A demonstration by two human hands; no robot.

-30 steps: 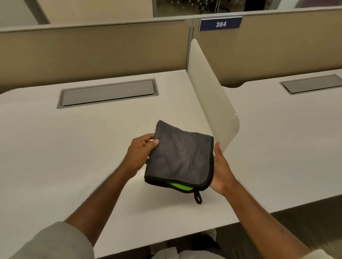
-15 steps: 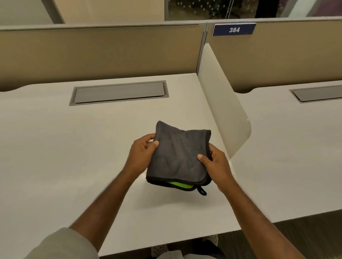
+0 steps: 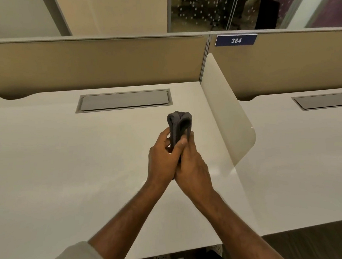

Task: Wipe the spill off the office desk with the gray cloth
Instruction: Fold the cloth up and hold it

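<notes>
The gray cloth (image 3: 179,122) is folded into a narrow bundle and pressed between my two palms above the white desk (image 3: 68,165). Only its folded top sticks out past my fingers. My left hand (image 3: 162,160) grips it from the left and my right hand (image 3: 192,164) closes on it from the right, the two hands touching each other. A faint wet-looking sheen (image 3: 218,171) lies on the desk just right of my hands, near the divider's foot. I cannot tell whether it is the spill.
A white rounded divider panel (image 3: 229,113) stands at the desk's right edge. A gray cable hatch (image 3: 124,100) is set into the desk at the back. Tan partition walls (image 3: 92,64) run behind, with a "384" sign (image 3: 236,40). A second desk (image 3: 307,151) lies to the right.
The cloth was held open and flat between my hands; now it is folded in half into a narrow bundle and both hands have come together around it. The camera tilted up slightly.
</notes>
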